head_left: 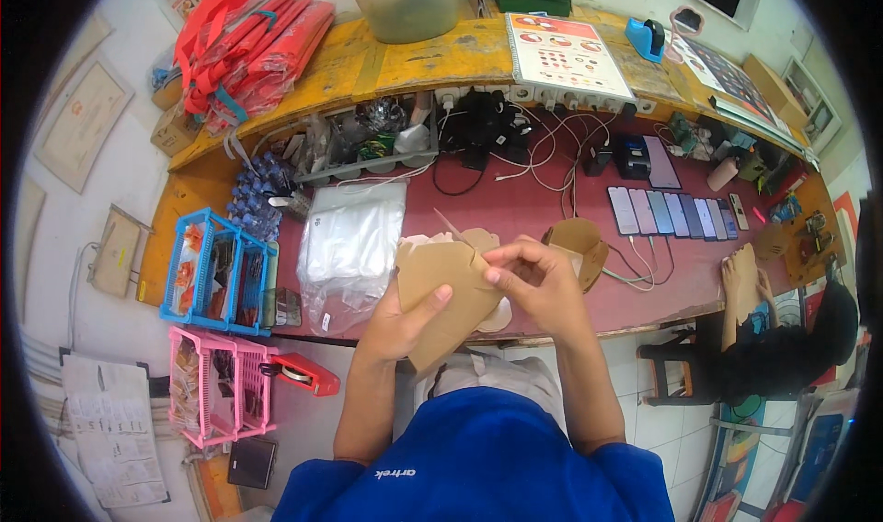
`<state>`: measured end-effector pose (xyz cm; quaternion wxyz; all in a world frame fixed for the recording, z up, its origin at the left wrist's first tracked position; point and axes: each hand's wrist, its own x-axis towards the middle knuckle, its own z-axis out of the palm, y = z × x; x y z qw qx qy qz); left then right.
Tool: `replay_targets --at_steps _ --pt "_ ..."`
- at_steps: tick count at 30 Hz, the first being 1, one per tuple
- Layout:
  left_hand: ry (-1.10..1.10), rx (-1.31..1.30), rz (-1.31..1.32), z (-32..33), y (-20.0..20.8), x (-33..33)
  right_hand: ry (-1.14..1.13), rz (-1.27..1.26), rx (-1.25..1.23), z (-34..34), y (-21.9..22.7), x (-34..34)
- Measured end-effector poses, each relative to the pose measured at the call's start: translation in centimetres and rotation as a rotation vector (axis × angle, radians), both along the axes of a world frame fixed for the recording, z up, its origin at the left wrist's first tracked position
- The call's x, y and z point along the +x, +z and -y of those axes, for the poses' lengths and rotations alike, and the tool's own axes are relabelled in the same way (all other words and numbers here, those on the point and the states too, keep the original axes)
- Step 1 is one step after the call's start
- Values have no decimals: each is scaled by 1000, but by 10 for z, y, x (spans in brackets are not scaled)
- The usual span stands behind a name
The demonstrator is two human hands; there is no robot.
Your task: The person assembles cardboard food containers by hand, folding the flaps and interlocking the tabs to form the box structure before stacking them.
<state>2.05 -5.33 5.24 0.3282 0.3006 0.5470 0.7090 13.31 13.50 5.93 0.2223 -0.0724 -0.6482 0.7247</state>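
Observation:
A brown paperboard takeout box [446, 292] is held up over the front edge of the table. My left hand [397, 324] is closed around its left side, with the thumb lying across the front panel. The fingertips of my right hand [532, 278] pinch the upper right corner, where the flaps meet. A thin pointed strip rises behind the box's top edge; I cannot tell what it is. Just beyond my right hand stands another brown paperboard box [579, 244], its top open. Left of my hands lies a stack of clear plastic bags [351, 237].
Blue [216, 269] and pink [221, 384] baskets stand at the left, beside a red tape dispenser [308, 375]. Several phones [676, 214] and tangled cables [543, 149] lie toward the back right. At the far right, another person's hands [739, 287] hold brown paperboard. A yellow shelf [423, 62] spans the back.

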Motion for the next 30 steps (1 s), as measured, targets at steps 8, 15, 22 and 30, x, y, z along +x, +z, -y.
replay_targets --at_steps 8,15,22,30 --pt "-122 -130 -53 -6 10 1 -170 128 329 3 3 4" --pt "-89 -126 20 -11 3 -7 -99 14 123 -3 -15 -1" --pt "30 -43 3 -14 -16 -5 -327 17 645 12 -9 -8" --pt "161 183 620 -14 -36 -26 -368 -201 785 50 -29 12"
